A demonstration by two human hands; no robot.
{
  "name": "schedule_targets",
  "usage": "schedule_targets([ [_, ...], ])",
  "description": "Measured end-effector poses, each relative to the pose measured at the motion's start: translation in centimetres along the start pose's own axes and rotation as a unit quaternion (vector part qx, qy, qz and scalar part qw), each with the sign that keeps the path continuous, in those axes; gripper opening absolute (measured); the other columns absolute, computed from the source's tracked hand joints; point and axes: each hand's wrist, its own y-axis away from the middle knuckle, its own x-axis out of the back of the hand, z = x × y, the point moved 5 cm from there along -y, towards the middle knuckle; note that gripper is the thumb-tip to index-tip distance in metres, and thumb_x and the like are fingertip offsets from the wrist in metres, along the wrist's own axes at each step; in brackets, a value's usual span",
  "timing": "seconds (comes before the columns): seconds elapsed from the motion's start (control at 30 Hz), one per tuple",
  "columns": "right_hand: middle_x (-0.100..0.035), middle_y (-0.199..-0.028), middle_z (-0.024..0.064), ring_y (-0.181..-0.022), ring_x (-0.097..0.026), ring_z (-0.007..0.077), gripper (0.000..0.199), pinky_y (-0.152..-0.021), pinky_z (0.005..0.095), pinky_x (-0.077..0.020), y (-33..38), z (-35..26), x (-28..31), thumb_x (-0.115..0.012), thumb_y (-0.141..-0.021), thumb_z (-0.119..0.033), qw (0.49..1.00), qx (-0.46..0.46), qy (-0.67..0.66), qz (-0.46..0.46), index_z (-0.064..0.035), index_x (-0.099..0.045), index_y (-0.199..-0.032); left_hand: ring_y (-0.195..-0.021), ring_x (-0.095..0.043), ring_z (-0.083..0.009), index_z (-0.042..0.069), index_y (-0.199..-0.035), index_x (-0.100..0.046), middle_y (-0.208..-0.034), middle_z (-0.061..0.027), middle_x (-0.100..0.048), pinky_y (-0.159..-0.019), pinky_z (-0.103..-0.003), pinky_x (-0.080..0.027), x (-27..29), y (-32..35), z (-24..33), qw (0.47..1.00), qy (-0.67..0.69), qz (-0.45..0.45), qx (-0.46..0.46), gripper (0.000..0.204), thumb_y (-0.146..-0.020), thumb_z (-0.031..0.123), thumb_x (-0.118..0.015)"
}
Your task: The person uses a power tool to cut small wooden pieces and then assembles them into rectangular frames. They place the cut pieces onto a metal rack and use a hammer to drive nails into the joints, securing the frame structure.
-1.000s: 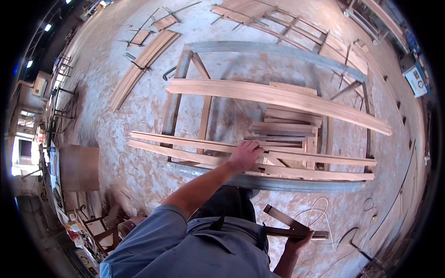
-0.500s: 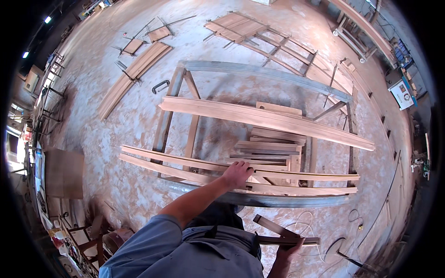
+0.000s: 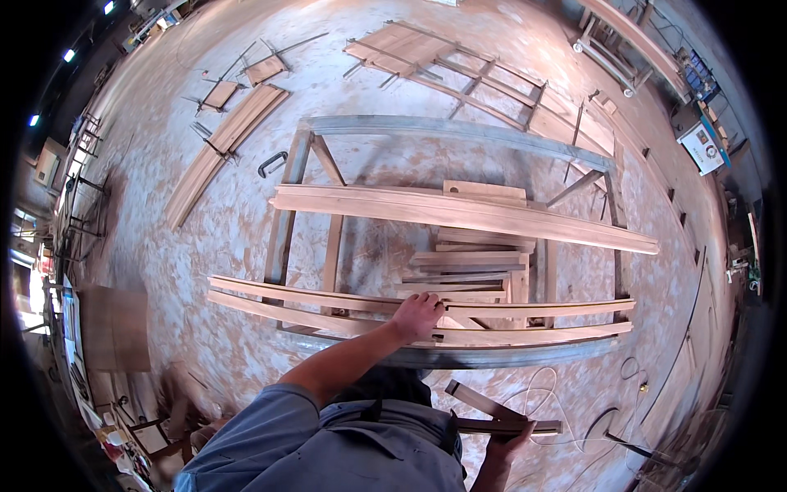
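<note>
Two strips (image 3: 426, 320): across the metal frame's (image 3: 459, 131) near rail — propped off the floor.
Left hand (image 3: 418, 316): closed over both strips.
Right hand (image 3: 512, 443): gripping wooden pieces (image 3: 500, 414), below that rail.

Metal-framed workbench (image 3: 459, 131) carrying a long wide plank (image 3: 459, 215) across its middle, two long thin strips (image 3: 328, 302) along its near edge, and a stack of short boards (image 3: 471, 262) between them; beyond, a sawdust-covered floor (image 3: 164, 271) bearing boards and clamps.
</note>
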Motion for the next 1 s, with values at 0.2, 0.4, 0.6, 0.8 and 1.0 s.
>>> schedule_targets([
  [0.2,-0.060,-0.087,0.0027,-0.083,-0.058,0.0186,0.047,-0.076,0.0365,-0.0475,0.0,0.6,0.0,-0.047,-0.092,-0.059,0.999,-0.042,-0.031,-0.005,-0.0132,-0.057,-0.092,-0.092,-0.058,-0.0272,0.004,-0.099,-0.062,-0.100,-0.0122,-0.058,-0.075,-0.038,-0.050,4.3,-1.1,2.9,0.995,-0.061,0.079,-0.033,0.027,-0.075,0.016,-0.058],
  [0.4,-0.062,-0.089,0.0023,-0.085,-0.060,0.0220,0.044,-0.075,0.0414,-0.0477,-0.7,1.2,1.1,-0.055,-0.089,-0.058,0.999,-0.016,-0.012,-0.039,-0.0144,-0.056,-0.094,-0.091,-0.059,-0.0265,0.005,-0.098,-0.062,-0.099,-0.0111,-0.058,-0.074,-0.038,-0.050,6.6,-1.1,3.9,0.986,-0.087,0.131,-0.045,0.025,-0.076,0.015,-0.057],
  [0.6,-0.063,-0.087,0.0028,-0.082,-0.061,0.0228,0.043,-0.073,0.0413,-0.0493,-0.6,1.4,1.1,-0.055,-0.089,-0.058,0.997,-0.054,-0.044,-0.018,-0.0151,-0.056,-0.094,-0.090,-0.059,-0.0263,0.005,-0.098,-0.062,-0.099,-0.0107,-0.058,-0.075,-0.038,-0.050,1.3,-0.2,0.9,0.994,-0.094,0.053,-0.025,0.025,-0.076,0.015,-0.056],
  [0.8,-0.064,-0.087,0.0028,-0.080,-0.061,0.0232,0.041,-0.072,0.0422,-0.0493,-1.0,2.0,2.6,-0.057,-0.089,-0.058,0.997,-0.056,-0.062,-0.001,-0.0168,-0.057,-0.094,-0.090,-0.059,-0.0261,0.006,-0.100,-0.062,-0.098,-0.0103,-0.058,-0.075,-0.038,-0.050,-0.9,-0.1,-0.4,0.996,-0.084,0.002,-0.014,0.026,-0.076,0.016,-0.057],
  [1.0,-0.066,-0.089,0.0046,-0.081,-0.062,0.0240,0.042,-0.076,0.0424,-0.0481,-0.5,1.5,1.4,-0.056,-0.089,-0.058,0.997,-0.050,-0.058,-0.032,-0.0155,-0.058,-0.093,-0.091,-0.059,-0.0259,0.007,-0.099,-0.062,-0.097,-0.0099,-0.058,-0.076,-0.038,-0.050,-0.3,0.5,-0.8,0.996,-0.083,0.036,-0.015,0.027,-0.075,0.017,-0.057],
])
